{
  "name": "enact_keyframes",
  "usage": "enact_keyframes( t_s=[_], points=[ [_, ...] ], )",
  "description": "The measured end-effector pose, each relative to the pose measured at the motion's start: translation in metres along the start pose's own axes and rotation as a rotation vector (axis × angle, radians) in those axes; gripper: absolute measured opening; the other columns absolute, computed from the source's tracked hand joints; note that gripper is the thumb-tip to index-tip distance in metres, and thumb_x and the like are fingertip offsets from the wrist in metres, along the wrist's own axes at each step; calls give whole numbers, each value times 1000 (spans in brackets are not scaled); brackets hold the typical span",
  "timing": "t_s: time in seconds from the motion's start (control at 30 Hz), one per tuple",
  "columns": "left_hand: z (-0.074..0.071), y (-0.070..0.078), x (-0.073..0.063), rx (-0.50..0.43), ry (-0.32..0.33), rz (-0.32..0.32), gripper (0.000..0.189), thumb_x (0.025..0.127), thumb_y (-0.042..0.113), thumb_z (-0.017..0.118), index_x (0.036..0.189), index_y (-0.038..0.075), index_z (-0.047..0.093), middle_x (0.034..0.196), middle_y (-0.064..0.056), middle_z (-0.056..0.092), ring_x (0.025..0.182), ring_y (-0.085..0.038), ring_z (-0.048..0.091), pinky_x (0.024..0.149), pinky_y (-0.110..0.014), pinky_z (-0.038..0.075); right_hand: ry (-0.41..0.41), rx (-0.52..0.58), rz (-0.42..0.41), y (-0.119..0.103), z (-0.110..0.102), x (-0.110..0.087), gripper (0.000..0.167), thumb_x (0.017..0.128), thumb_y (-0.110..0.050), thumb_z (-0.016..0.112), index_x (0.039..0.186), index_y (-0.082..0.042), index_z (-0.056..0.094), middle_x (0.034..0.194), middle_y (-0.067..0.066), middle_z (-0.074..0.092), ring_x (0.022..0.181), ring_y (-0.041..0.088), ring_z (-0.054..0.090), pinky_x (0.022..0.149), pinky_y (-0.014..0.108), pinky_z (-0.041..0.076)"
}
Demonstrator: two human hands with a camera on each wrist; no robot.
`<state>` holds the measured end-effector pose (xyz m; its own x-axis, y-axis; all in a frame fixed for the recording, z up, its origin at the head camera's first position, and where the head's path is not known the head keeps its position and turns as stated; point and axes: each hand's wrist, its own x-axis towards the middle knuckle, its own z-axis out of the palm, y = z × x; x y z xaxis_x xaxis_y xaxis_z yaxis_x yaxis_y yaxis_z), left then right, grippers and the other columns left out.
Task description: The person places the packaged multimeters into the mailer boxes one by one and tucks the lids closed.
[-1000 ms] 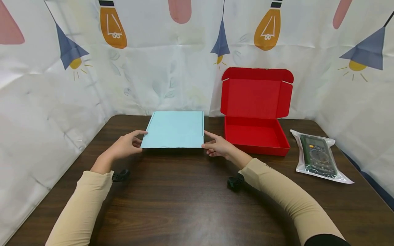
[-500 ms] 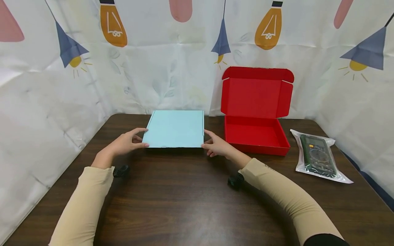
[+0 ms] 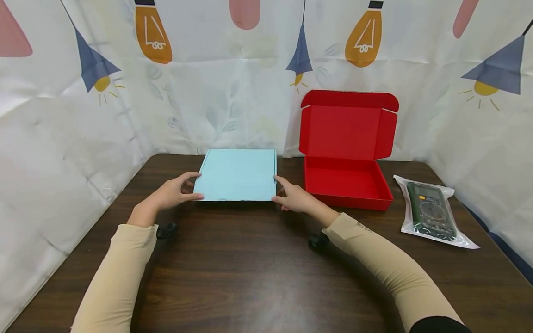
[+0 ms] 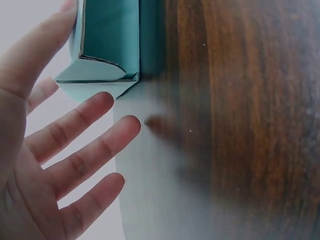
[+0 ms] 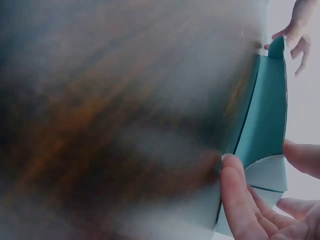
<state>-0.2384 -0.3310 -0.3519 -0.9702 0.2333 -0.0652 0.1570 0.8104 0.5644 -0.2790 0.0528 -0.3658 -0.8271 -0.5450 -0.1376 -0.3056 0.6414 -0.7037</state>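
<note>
A flat light-blue cardboard box (image 3: pixel 237 175) lies at the back of the table, its lid facing up. My left hand (image 3: pixel 171 193) holds its front left corner, thumb at the front edge and index finger at the side; the other fingers spread apart below in the left wrist view. At the front right corner, my right hand (image 3: pixel 293 196) holds the box with thumb and index finger. In the right wrist view, the box front shows a teal inner face (image 5: pixel 265 110) and a folded corner flap (image 5: pixel 267 172). The inside under the lid is hidden.
Right of the blue box stands a red cardboard box (image 3: pixel 347 201) with its lid raised against the patterned curtain. A green multimeter (image 3: pixel 431 210) in a clear plastic bag lies near the right edge of the brown table (image 3: pixel 233 277).
My left hand has shifted slightly right, bringing its thumb onto the box's front corner. The right hand's fingers have moved slightly at the opposite corner. The red box and multimeter stay put.
</note>
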Motion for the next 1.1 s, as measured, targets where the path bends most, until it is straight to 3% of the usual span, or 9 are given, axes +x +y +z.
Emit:
enact_keyframes(
  t_s=[0.17, 0.3, 0.37, 0.53, 0.83, 1.1],
  points=[
    [2, -1, 1, 5, -2, 10, 85, 96, 44, 72, 160, 8, 30, 148, -31, 43, 123, -47, 57, 92, -58, 51, 59, -144, -52, -2, 0, -2, 77, 100, -24, 69, 163, -12, 26, 145, 22, 50, 108, 31, 65, 93, 46, 55],
    [3, -3, 0, 26, 9, 38, 85, 96, 43, 73, 160, 6, 31, 158, -29, 32, 139, -50, 39, 105, -66, 38, 99, -192, -97, -4, 1, -5, 75, 100, -24, 69, 162, -12, 29, 154, 22, 37, 111, 32, 62, 93, 45, 56],
    [3, -4, 0, 42, 17, 64, 85, 95, 41, 74, 159, 4, 33, 161, -28, 28, 144, -51, 29, 110, -68, 30, 96, -197, -136, -5, 1, -6, 74, 100, -23, 68, 162, -11, 29, 158, 21, 32, 120, 32, 59, 98, 45, 53],
    [5, -4, 4, 70, 22, 140, 85, 93, 37, 78, 157, 0, 37, 163, -29, 24, 148, -50, 22, 114, -66, 25, 22, -200, -237, -2, 4, -2, 72, 103, -22, 64, 163, -9, 26, 168, 16, 18, 151, 32, 28, 116, 46, 35],
    [5, 2, 21, 122, 2, 146, 89, 92, 39, 78, 159, 1, 34, 167, -25, 17, 151, -48, 19, 115, -64, 25, -48, -170, -246, 3, -3, 13, 76, 105, -27, 59, 165, -9, 16, 171, 11, 3, 156, 29, 12, 120, 45, 28],
    [5, 10, 30, 146, -32, 148, 91, 91, 41, 78, 161, 4, 32, 168, -23, 15, 151, -46, 18, 114, -66, 24, -88, -223, -198, -4, -7, 20, 83, 103, -34, 62, 166, -11, 12, 172, 10, -4, 156, 30, 12, 118, 43, 32]
  ],
)
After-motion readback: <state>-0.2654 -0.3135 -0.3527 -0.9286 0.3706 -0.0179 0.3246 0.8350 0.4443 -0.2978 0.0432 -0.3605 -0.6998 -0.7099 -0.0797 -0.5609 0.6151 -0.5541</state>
